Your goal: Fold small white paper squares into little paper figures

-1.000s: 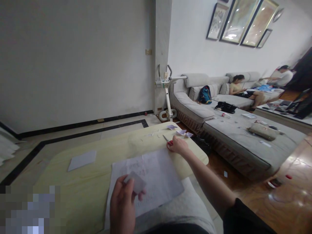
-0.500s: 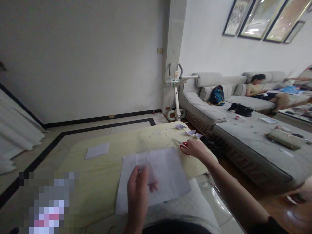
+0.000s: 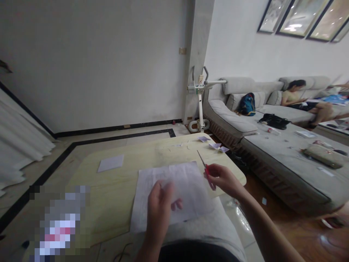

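Note:
My left hand (image 3: 159, 205) is closed, its thumb and fingers pinching a small piece of white paper (image 3: 177, 187), blurred against what lies behind it. Under that hand, a large white sheet of paper (image 3: 152, 178) rests at the table's near edge, partly over my lap. Red-handled scissors (image 3: 207, 173) are gripped in my right hand (image 3: 225, 180), just right of the sheet, with the blades pointing up and away from me. Whether the blades are parted I cannot tell. Several small folded papers (image 3: 215, 146) sit near the far right corner.
The pale yellow table (image 3: 109, 203) carries a stack of white paper squares (image 3: 110, 163) on the left and thin paper scraps (image 3: 178, 145) toward the back. A grey sofa (image 3: 289, 156) stands to the right, with a person (image 3: 297, 96) seated on it. Exercise equipment (image 3: 200, 105) stands by the wall.
My right hand has drawn the scissors back toward me and turned them from pointing left to pointing upward. My left hand still holds the small paper. The view has shifted slightly.

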`<act>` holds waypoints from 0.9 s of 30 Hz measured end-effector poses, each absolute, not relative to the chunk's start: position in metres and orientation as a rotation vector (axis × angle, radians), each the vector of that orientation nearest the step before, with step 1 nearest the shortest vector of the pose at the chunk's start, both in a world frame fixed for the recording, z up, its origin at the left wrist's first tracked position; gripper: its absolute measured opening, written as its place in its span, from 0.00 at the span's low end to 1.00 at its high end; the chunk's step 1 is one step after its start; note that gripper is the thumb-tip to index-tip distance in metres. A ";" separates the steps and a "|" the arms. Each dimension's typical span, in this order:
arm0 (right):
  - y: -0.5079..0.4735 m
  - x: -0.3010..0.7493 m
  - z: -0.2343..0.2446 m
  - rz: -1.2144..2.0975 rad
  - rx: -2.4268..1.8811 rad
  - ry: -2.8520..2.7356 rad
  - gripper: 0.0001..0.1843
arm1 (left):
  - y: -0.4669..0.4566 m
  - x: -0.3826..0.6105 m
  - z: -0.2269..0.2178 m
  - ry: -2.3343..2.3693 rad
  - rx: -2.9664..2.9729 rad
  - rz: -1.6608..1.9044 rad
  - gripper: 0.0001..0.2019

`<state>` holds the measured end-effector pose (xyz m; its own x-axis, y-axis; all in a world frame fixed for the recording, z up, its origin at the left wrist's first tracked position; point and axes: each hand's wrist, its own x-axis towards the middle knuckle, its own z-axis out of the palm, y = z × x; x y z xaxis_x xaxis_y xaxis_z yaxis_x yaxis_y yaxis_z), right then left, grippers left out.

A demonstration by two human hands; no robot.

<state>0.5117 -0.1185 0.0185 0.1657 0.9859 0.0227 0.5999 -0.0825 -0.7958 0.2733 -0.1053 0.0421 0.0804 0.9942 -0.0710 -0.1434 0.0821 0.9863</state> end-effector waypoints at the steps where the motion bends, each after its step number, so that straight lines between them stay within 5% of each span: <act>1: -0.124 0.506 0.020 0.762 -1.662 -1.468 0.18 | -0.106 0.273 0.043 1.081 1.070 1.160 0.14; 5: -0.143 0.484 0.032 1.038 -1.368 -1.357 0.16 | -0.108 0.273 0.041 1.101 0.997 1.154 0.17; 24: -0.188 0.453 0.060 1.087 -1.430 -1.443 0.07 | -0.114 0.261 0.054 1.021 1.220 1.151 0.09; 27: -0.191 0.454 0.061 0.941 -1.491 -1.562 0.22 | -0.112 0.258 0.055 1.037 1.232 1.093 0.07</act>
<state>0.4542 -0.1909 0.0610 -0.0228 0.9990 0.0378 0.4336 0.0439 -0.9001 0.2576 -0.1119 0.0552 0.1809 0.9835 -0.0093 -0.0615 0.0207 0.9979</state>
